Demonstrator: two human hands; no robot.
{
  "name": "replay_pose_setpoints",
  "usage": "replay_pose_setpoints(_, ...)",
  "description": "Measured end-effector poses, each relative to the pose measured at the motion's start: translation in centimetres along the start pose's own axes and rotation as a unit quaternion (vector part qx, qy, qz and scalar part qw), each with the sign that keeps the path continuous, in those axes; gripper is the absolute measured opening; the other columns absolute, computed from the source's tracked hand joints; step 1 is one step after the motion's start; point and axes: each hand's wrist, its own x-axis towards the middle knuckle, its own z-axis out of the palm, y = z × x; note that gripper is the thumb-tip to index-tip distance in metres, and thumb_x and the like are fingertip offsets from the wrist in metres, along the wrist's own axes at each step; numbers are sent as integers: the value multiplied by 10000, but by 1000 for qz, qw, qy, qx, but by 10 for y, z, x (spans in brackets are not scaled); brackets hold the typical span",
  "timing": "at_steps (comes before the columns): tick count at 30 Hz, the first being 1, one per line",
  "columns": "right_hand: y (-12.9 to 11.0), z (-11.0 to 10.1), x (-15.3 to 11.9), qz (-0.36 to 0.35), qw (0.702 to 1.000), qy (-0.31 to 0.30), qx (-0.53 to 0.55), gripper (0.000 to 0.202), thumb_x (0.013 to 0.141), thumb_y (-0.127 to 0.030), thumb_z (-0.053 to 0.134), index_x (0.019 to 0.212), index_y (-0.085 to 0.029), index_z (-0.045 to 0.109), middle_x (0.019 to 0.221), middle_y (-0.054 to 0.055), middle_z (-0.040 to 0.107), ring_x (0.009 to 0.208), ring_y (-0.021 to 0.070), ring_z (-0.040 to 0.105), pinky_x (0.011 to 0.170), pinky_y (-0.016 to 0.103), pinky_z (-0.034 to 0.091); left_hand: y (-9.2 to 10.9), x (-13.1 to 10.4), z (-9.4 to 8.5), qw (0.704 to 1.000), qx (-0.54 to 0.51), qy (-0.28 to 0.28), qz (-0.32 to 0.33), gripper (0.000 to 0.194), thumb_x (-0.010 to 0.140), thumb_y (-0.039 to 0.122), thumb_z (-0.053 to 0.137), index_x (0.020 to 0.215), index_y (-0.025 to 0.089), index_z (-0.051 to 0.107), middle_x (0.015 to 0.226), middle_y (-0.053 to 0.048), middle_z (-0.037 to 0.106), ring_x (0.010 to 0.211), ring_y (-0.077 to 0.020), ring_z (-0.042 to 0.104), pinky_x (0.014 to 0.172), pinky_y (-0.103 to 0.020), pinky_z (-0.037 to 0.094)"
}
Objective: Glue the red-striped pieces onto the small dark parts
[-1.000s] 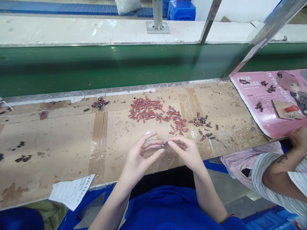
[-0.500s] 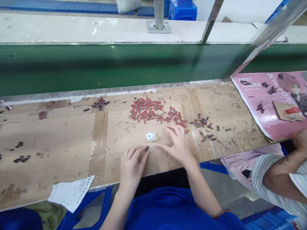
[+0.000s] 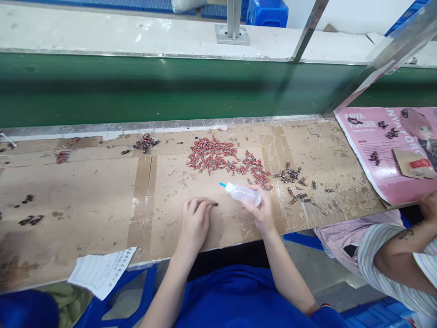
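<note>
My right hand (image 3: 261, 210) is wrapped round a small clear squeeze bottle (image 3: 246, 195), tilted so that its blue tip points left. Thumb and fingers of my left hand (image 3: 195, 222) pinch a small dark part (image 3: 215, 204) just above the cardboard. Beyond both hands lies a wide pile of small red and silver parts (image 3: 213, 155). To the right of my right hand is a looser group of dark and red parts (image 3: 290, 174).
Cardboard (image 3: 102, 196) covers the bench beside a green panel (image 3: 153, 91). A pink poster (image 3: 372, 173) holds more parts at right, near another person's arm (image 3: 403, 246). A paper sheet (image 3: 102, 272) overhangs the front edge. Metal posts (image 3: 234, 20) rise behind.
My right hand has taken hold of the bottle, which stood upright on the cardboard, and tipped it sideways. My left hand has shifted slightly right and up with the dark part.
</note>
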Motion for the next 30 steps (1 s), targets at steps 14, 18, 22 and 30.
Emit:
replay_pose_setpoints(14, 5, 16, -14, 45, 991, 127, 15, 312, 690, -469, 715, 827, -198, 641, 694, 17, 668, 602, 171, 621, 544, 286, 520, -16, 6, -7, 991, -68, -89, 69, 192, 967, 262, 508, 1008, 239, 694, 966, -50, 727, 953, -212, 645, 880, -391, 516)
replay_pose_setpoints(18, 6, 14, -17, 35, 988, 151, -8, 262, 712, -442, 694, 791, -200, 633, 673, 21, 670, 613, 180, 630, 576, 297, 526, -14, 7, -2, 996, -46, -36, 68, 185, 951, 279, 547, 956, 243, 728, 873, -54, 708, 877, -212, 622, 822, -381, 525)
replay_pose_setpoints(22, 7, 15, -16, 29, 987, 156, -35, 234, 719, -426, 679, 719, -209, 592, 637, 4, 641, 590, 166, 605, 544, 273, 504, -14, 7, -3, 997, -52, -31, 57, 185, 939, 301, 569, 1009, 254, 734, 927, -62, 727, 901, -222, 635, 840, -399, 536)
replay_pose_setpoints(30, 10, 16, -17, 57, 991, 108, -61, 236, 742, -423, 679, 742, -208, 583, 641, -8, 621, 573, 152, 569, 527, 259, 469, -11, 5, -10, 993, -99, -59, -9, 172, 909, 250, 605, 1018, 257, 737, 957, -29, 773, 988, -216, 684, 901, -396, 557)
